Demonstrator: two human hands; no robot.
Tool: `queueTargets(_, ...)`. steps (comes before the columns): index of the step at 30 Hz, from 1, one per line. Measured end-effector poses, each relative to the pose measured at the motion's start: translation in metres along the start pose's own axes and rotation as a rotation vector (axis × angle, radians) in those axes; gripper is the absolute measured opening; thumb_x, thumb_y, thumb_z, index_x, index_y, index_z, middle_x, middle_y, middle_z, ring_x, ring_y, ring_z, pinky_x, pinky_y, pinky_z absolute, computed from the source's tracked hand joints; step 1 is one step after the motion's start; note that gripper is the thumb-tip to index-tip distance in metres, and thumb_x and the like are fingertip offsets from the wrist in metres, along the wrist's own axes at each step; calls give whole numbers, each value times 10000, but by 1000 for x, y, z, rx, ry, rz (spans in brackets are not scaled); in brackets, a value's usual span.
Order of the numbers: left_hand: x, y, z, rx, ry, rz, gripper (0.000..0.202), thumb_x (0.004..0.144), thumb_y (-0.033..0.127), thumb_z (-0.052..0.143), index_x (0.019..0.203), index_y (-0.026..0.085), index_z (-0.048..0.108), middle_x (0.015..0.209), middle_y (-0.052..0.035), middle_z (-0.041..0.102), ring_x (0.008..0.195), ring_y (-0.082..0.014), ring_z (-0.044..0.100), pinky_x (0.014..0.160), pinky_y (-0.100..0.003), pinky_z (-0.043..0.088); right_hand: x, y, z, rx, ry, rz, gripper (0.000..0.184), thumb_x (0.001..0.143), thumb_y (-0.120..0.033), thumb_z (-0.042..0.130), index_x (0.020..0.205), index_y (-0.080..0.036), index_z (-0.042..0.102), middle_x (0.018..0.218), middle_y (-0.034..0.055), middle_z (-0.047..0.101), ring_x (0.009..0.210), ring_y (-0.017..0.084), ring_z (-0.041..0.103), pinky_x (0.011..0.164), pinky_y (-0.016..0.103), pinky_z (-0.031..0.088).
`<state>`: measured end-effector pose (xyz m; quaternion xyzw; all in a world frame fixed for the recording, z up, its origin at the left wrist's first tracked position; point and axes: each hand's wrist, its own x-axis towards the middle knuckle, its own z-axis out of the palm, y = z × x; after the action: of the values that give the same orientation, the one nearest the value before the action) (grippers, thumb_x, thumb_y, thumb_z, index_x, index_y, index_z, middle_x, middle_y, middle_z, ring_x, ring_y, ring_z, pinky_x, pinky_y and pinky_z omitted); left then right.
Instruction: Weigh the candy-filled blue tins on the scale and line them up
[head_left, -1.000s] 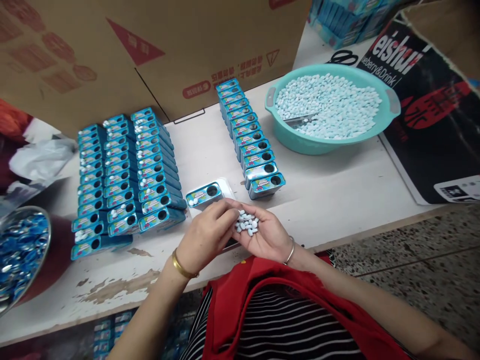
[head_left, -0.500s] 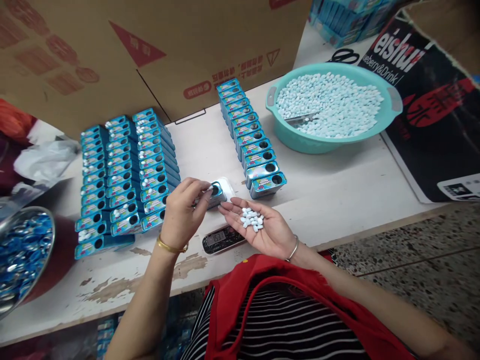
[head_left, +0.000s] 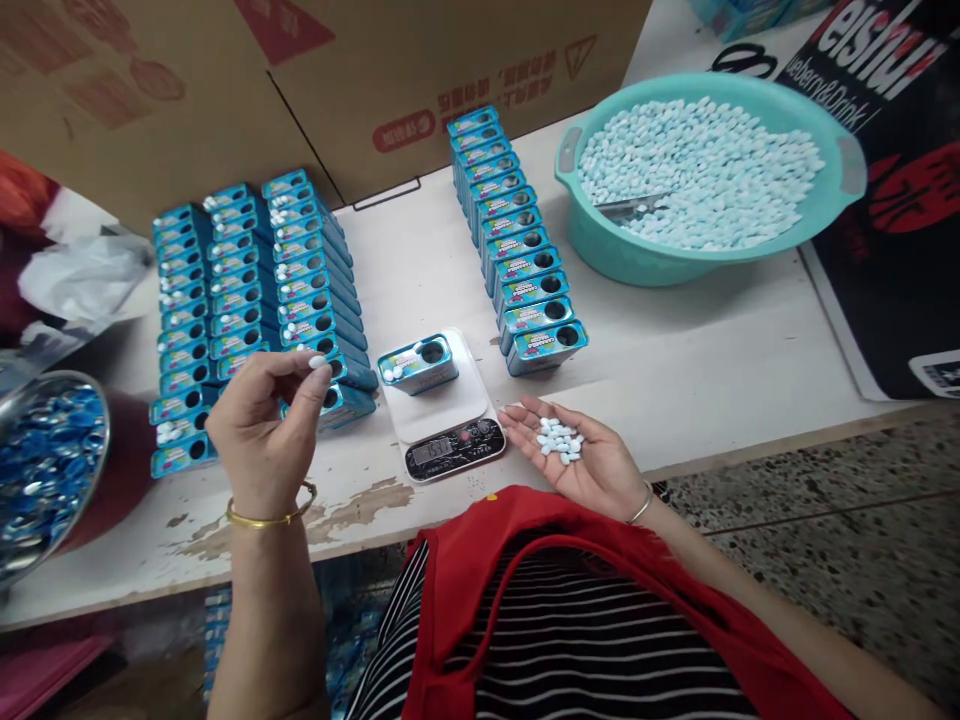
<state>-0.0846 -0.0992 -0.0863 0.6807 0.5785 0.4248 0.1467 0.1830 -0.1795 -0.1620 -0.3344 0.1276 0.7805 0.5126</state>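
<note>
One tablet (head_left: 319, 362) pinched in left hand (head_left: 266, 440), tin (head_left: 417, 362) apart

"&Drink" on black poster (head_left: 911, 215)

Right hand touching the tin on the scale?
No, the right hand lies palm up holding tablets beside the scale, the left hand pinches one tablet off to the side, and the tin sits untouched.

Gold bangle (head_left: 271, 517) left; silver bangle (head_left: 640, 505) right; red apron (head_left: 480, 590) over black-and-white striped top (head_left: 570, 660)
</note>
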Motion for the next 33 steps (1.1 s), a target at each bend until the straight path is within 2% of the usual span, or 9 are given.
queueTargets(11,2,3,10,-30,-38,69,80,801,242,664,879,225,655,809,1,613,708,-109,551,629,-272,462,-2,1,2,-10,16,16,271,888,-154,415,1049,-77,619,1051,150,700,1104,244,623,936,330,523)
queueTargets(14,2,12,15,-2,-62,154,59,805,210,655,863,214,645,776,8,607,700,-107,537,633,-267,448,0,2,4,-10,5,29,260,889,-156,421,1035,-79,622,1041,142,704,1091,237,631,929,324,525)
queueTargets(16,-3,23,21,11,-157,250,64,816,181,635,874,206,636,780,4,611,705,-107,538,646,-265,447,2,5,8,-14,-25,73,257,897,-175,425,1030,-77,623,1035,136,705,1069,231,643,919,320,530)
queueTargets(20,-20,41,38,58,-503,457,187,843,205,597,1029,213,609,929,-41,632,859,-155,581,738,-311,467,6,16,20,-3,-135,193,274,924,-219,408,1034,-80,617,990,125,715,977,193,680,901,316,535)
queueTargets(21,-24,41,41,111,-514,482,236,843,229,600,1079,225,595,1005,-58,629,933,-181,579,791,-345,462,7,18,22,2,-156,213,272,927,-216,403,1031,-82,616,971,120,718,953,183,687,895,311,535)
queueTargets(22,-28,39,42,174,-463,486,284,841,250,606,1123,238,580,1084,-73,616,1004,-207,565,848,-384,445,8,20,24,4,-170,227,267,926,-208,402,1026,-83,616,956,116,721,938,177,691,890,305,536)
queueTargets(26,-38,17,37,391,-84,379,413,852,275,589,1258,282,509,1323,-107,501,1220,-288,460,999,-501,337,8,22,24,5,-176,233,232,908,-176,427,990,-79,621,954,121,722,976,187,684,904,287,525)
queueTargets(29,-46,3,36,485,-106,340,485,863,310,566,1332,302,441,1444,-100,394,1334,-322,344,1045,-547,272,8,21,22,3,-169,225,225,909,-172,428,983,-80,620,947,116,723,988,186,680,913,279,518)
queueTargets(33,-50,2,50,475,-192,341,561,883,316,529,1408,285,335,1530,-101,242,1416,-322,189,1088,-571,209,8,20,24,-1,-152,229,250,924,-171,395,987,-73,616,937,117,723,978,189,683,904,283,522)
